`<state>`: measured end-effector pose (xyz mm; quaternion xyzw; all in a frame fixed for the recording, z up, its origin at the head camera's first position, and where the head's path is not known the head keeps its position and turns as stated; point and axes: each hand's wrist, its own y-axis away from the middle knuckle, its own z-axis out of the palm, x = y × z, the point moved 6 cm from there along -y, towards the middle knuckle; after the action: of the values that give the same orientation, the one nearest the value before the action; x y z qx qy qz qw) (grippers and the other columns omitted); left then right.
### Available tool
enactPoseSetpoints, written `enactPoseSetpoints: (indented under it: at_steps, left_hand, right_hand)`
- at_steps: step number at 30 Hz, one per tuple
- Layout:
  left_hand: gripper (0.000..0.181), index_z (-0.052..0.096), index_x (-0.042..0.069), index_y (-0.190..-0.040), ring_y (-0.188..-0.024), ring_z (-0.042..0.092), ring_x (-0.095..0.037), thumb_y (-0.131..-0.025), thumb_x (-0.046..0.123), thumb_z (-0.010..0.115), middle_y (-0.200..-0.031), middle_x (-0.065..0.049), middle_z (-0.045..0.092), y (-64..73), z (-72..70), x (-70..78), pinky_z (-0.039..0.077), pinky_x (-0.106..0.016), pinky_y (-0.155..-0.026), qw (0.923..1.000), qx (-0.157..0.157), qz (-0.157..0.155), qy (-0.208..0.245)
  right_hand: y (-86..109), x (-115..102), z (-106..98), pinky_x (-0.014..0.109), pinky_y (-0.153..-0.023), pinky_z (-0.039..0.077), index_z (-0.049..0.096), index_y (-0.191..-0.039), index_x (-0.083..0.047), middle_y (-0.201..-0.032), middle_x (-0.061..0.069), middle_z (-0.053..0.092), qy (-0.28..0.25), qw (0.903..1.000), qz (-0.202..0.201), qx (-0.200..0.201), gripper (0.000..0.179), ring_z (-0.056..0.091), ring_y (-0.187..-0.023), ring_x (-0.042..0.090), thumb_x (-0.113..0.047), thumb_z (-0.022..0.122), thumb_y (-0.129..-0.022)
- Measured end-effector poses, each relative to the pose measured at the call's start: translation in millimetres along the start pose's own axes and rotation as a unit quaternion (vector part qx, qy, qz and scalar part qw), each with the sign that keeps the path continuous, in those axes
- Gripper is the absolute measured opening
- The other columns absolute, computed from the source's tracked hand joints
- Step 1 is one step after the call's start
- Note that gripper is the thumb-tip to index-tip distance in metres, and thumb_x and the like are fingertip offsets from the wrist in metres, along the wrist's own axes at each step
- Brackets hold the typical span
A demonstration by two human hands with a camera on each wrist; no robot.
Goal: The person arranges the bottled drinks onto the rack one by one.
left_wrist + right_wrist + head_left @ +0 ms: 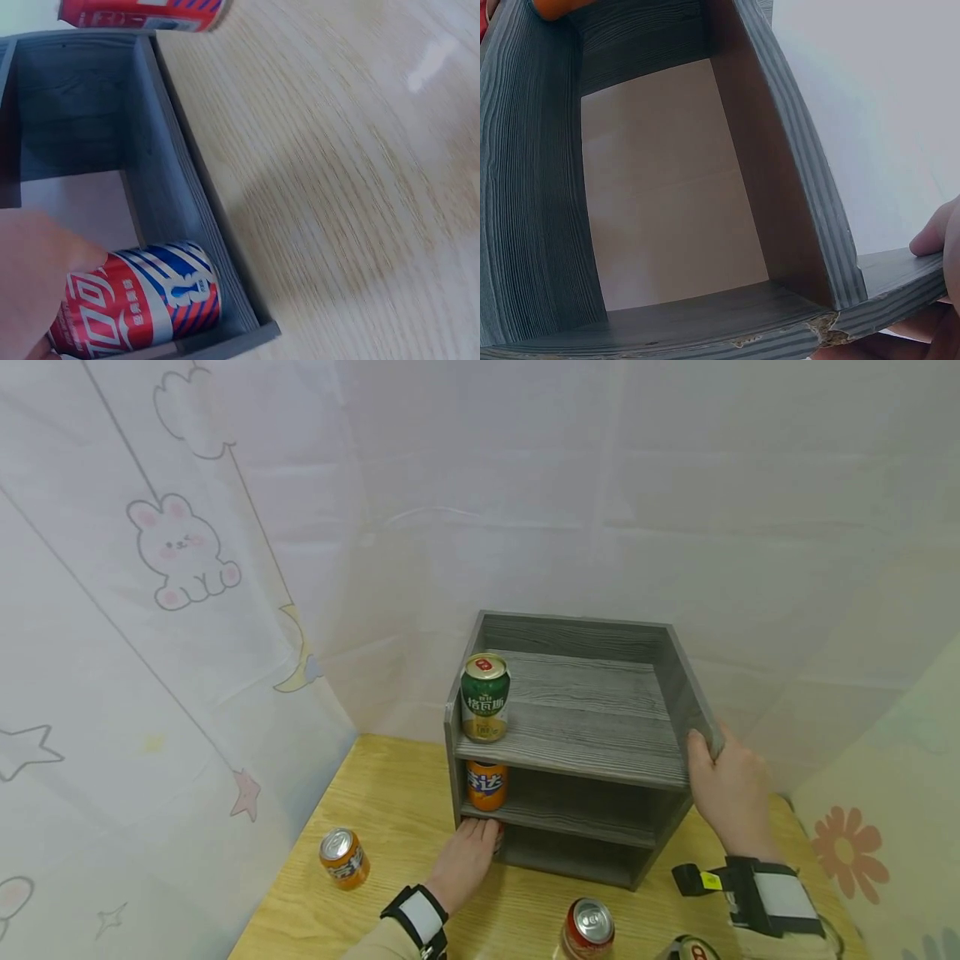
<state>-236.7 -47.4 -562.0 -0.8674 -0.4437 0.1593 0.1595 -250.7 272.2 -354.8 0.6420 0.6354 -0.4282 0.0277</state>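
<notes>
A small grey wood-grain shelf unit (577, 768) with three levels stands on the table. My left hand (465, 860) reaches into the left end of its lowest level. There it grips a red, white and blue striped can (142, 300) around its top part; the head view shows only a sliver of that can. My right hand (731, 785) holds the front of the unit's right side panel, its thumb (932, 232) on the inner face. A green and gold can (485, 702) stands at the left of the top level, and an orange can (487, 787) on the middle level below it.
Another orange can (345, 858) stands on the wooden table (397, 785) left of the unit. In front of the unit are a red can (588, 928) and a partly seen can (692, 948). A printed cloth (187, 693) hangs behind and beside the table.
</notes>
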Motion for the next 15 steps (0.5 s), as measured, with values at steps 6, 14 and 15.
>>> enactPoseSetpoints:
  at_steps: [6,14,15]
  left_hand:
    - [0.046,0.058,0.006,-0.129,-0.108,0.06,-0.024,-0.09,0.019,0.079,-0.116,-0.008,0.061,3.5,1.3,3.8,0.049,-0.037,-0.099,0.9998,-0.014,0.013,-0.007]
    - [0.066,0.061,0.01,-0.136,-0.114,0.057,-0.025,-0.08,0.032,0.088,-0.125,-0.009,0.057,6.3,7.6,-0.3,0.044,-0.038,-0.106,0.9986,-0.039,0.027,0.022]
    - [0.066,0.061,0.01,-0.135,-0.113,0.057,-0.025,-0.08,0.031,0.088,-0.125,-0.009,0.057,6.0,7.8,-1.6,0.044,-0.038,-0.105,0.9986,-0.036,0.027,0.028]
  right_hand:
    - [0.9,-0.1,0.3,0.03,-0.035,0.023,0.054,-0.1,-0.001,-0.05,0.002,0.033,-0.009,0.9999,0.004,-0.006,0.031,0.026,-0.037,0.017,-0.028,0.04,-0.108]
    - [0.5,-1.0,-0.4,0.03,-0.036,0.023,0.054,-0.096,-0.002,-0.05,0.002,0.033,-0.006,1.0,0.003,0.0,0.031,0.027,-0.038,0.018,-0.028,0.04,-0.108]
    - [0.5,-1.6,-0.4,0.03,-0.036,0.023,0.053,-0.095,-0.003,-0.05,0.002,0.033,-0.005,1.0,0.002,0.002,0.031,0.027,-0.038,0.018,-0.027,0.04,-0.108]
